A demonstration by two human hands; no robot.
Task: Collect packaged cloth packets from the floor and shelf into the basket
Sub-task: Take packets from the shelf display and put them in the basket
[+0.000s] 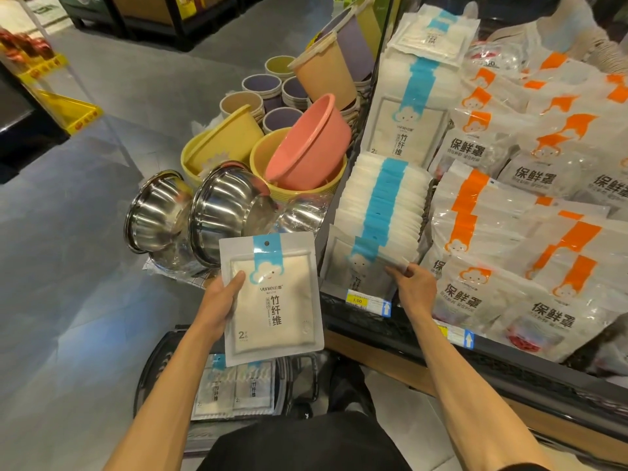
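My left hand (222, 302) grips a white cloth packet with a blue stripe (272, 300) by its left edge, held upright above the black basket (154, 365) on the floor. Several matching packets (234, 389) lie flat inside the basket. My right hand (413, 287) pinches the top edge of the front packet (360, 273) in a dense row of the same blue-striped packets (384, 202) standing on the shelf. A second stack of these packets (411, 107) sits further back on the shelf.
Orange-striped bags (509, 239) fill the shelf to the right. Steel bowls (190, 212), a pink basin (309, 141) and yellow basins (217, 147) crowd the floor left of the shelf. Price tags (367, 302) line the black shelf edge. Grey floor stretches to the left.
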